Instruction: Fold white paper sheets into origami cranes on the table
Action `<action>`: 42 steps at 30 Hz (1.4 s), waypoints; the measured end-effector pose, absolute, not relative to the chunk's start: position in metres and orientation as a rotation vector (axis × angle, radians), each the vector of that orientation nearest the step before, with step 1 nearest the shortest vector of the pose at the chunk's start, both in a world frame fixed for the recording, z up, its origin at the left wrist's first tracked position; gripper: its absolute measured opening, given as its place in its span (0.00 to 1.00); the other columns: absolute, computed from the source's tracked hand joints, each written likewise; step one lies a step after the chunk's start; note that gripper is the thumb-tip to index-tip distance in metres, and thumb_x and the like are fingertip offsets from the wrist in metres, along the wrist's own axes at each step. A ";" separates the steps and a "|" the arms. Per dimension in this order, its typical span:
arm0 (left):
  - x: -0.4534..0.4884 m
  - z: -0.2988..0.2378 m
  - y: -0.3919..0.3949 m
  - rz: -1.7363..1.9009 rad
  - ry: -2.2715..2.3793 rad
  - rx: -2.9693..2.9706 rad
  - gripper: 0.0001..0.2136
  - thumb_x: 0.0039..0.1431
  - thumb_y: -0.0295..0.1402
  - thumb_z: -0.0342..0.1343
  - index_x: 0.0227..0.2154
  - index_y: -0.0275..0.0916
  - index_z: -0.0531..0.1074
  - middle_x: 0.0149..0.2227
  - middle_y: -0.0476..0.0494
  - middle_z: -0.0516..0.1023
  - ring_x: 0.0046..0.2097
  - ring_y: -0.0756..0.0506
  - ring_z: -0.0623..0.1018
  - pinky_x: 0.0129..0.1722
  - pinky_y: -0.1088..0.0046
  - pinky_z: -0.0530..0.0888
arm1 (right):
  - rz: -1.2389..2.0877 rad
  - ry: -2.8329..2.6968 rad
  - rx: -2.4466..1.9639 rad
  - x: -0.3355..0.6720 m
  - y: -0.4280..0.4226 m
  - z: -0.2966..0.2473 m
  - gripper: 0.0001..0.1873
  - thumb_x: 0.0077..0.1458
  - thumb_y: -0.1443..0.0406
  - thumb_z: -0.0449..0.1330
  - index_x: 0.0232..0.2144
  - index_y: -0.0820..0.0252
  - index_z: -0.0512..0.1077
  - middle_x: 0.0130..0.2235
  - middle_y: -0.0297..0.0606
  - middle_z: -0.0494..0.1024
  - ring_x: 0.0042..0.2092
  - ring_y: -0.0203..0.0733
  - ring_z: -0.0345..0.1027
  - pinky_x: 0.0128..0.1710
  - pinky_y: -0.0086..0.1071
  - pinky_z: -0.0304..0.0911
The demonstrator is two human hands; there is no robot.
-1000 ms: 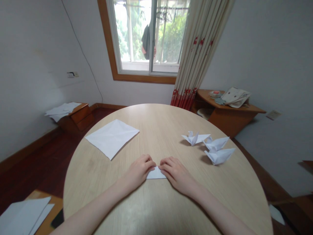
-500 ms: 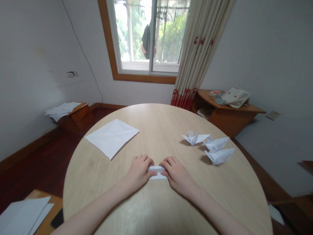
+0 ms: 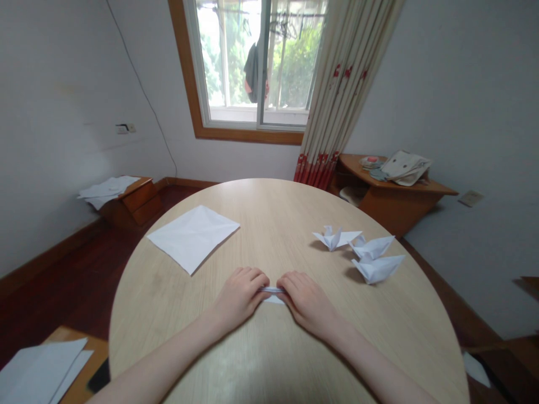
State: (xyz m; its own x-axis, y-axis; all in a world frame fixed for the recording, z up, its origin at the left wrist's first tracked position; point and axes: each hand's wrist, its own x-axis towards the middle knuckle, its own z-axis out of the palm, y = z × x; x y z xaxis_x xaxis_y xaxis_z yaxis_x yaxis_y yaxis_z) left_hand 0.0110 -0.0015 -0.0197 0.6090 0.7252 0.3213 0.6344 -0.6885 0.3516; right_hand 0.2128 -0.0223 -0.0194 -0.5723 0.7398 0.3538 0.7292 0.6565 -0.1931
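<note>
A small folded white paper piece (image 3: 273, 295) lies on the round wooden table (image 3: 273, 224) close to me, mostly covered by my hands. My left hand (image 3: 240, 294) pinches its left end with curled fingers. My right hand (image 3: 305, 297) pinches the right end the same way. Only a thin strip and a small lower corner of the paper show between my fingertips. A flat creased white sheet (image 3: 193, 235) lies to the far left of my hands.
Three folded paper cranes (image 3: 364, 252) sit on the table's right side. White sheets (image 3: 37, 370) rest on a low surface at the bottom left. A wooden corner desk (image 3: 396, 196) with a bag stands right; a low cabinet (image 3: 126, 199) with papers stands left.
My fingers have drawn closer together over the folded paper, so less of it shows now. The piece looks narrower than a second ago. Nothing else on the table has moved.
</note>
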 end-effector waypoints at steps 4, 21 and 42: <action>0.010 -0.020 -0.003 0.732 1.047 2.567 0.03 0.65 0.29 0.51 0.38 0.39 0.70 0.37 0.46 0.78 0.39 0.45 0.77 0.38 0.71 0.69 | -0.028 -2.453 -1.054 0.214 -0.023 -0.015 0.08 0.63 0.71 0.48 0.37 0.61 0.67 0.37 0.43 0.74 0.38 0.46 0.65 0.37 0.37 0.61; 0.009 -0.029 0.000 0.750 0.991 2.537 0.05 0.63 0.27 0.53 0.33 0.40 0.73 0.38 0.46 0.79 0.41 0.45 0.78 0.41 0.72 0.72 | -0.033 -2.502 -1.045 0.213 -0.023 -0.024 0.10 0.60 0.75 0.48 0.36 0.60 0.68 0.38 0.45 0.75 0.38 0.46 0.67 0.36 0.36 0.65; 0.006 -0.024 0.005 0.639 0.894 2.525 0.10 0.67 0.33 0.49 0.36 0.37 0.76 0.40 0.43 0.79 0.42 0.46 0.78 0.44 0.71 0.73 | 0.207 -2.529 -1.090 0.214 -0.024 -0.016 0.11 0.67 0.66 0.47 0.36 0.60 0.68 0.38 0.42 0.74 0.40 0.44 0.68 0.38 0.36 0.65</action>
